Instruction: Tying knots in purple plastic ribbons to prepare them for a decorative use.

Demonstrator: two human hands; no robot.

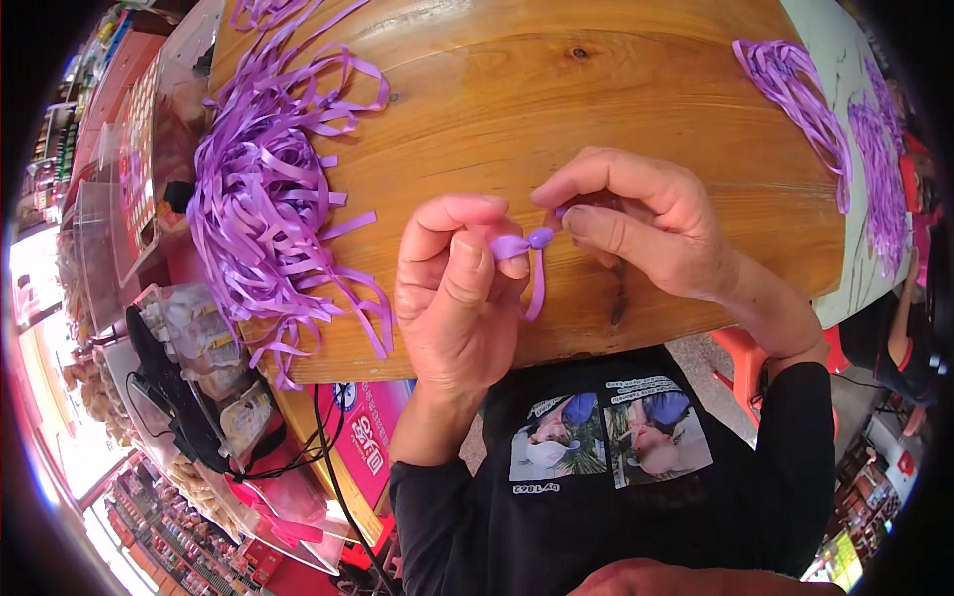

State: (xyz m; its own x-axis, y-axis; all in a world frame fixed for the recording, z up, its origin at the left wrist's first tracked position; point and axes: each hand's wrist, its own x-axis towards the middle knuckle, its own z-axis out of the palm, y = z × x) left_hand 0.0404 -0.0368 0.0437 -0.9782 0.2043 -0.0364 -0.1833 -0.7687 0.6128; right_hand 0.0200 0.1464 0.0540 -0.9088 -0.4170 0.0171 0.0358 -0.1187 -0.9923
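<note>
Over the near part of the wooden table (477, 109), both hands are raised around a short purple ribbon (510, 246) with a purple bead (540, 238) on it. My left hand (452, 283) pinches the ribbon to the left of the bead between thumb and fingers. From beside the bead, one thin ribbon tail (538, 288) hangs down. My right hand (651, 223) is closed, thumb against fingertips, on a small bit of purple ribbon just right of the bead. Its fingers partly cover that bit.
A big tangled heap of purple ribbons (263, 189) lies on the table's left side. Another ribbon bundle (795, 99) rests at the far right, with more ribbons (876, 169) on a white table beside it. Bagged goods (214, 348) and black cables (323, 437) sit at lower left.
</note>
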